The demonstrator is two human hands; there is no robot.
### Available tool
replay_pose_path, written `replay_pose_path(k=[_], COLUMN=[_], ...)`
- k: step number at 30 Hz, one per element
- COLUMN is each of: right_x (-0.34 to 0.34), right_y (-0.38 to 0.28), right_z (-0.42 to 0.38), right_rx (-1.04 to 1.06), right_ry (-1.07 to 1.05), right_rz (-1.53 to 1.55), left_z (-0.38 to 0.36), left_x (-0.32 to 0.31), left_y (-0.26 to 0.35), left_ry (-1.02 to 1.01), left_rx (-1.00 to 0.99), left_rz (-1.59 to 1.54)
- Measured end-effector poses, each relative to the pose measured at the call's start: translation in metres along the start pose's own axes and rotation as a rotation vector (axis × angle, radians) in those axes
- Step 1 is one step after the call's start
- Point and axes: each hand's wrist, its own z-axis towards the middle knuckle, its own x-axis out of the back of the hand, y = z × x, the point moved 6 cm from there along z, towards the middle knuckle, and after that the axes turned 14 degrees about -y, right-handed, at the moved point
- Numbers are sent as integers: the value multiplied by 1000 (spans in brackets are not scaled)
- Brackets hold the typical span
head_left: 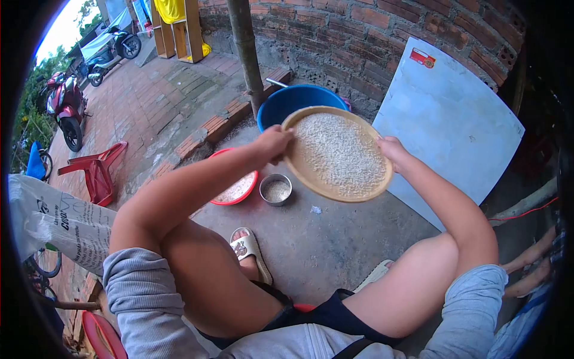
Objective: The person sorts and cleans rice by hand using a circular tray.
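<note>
A round tan winnowing tray [297, 170] is held up between my two hands, tilted, with a spread of pale rice grains [342, 152] over its inside. My left hand [275, 144] is wrapped round the tray's left rim. On the opposite rim my right hand [391, 151] grips with its fingers partly hidden by the tray. Behind and partly under the tray stands a large blue basin [281, 103]. Below my left forearm sit a red basin [253, 186] with pale grain and a small metal bowl [275, 190] that also contains grain.
A large white board [442, 119] leans against the brick wall [335, 42] on the right. A pole [244, 51] rises behind the basins. At left are a red plastic stool [98, 176], a printed sack [69, 224] and motorbikes [67, 105]. Another person's limbs [532, 263] show at far right.
</note>
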Motion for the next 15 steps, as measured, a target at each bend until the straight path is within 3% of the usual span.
replay_pose_path(k=[2, 5, 8, 10, 12, 15], right_x=[-17, -65, -42, -8, 14, 3], right_y=[-10, -35, -22, -12, 1, -4], right_z=[1, -39, -33, -14, -6, -8], right_rx=[174, 77, 87, 103, 13, 163], right_ry=[-27, -154, -35, -86, -10, 49], right_rz=[-47, -233, -114, -188, -5, 5], left_z=[25, 21, 32, 3, 4, 8], left_x=[43, 77, 59, 7, -31, 6], left_y=[-22, -39, -47, -19, -16, -11], left_ry=[93, 137, 240, 238, 20, 159], left_rx=[-115, 30, 7, 10, 64, 33], left_rz=[-64, -113, -1, 134, -52, 161])
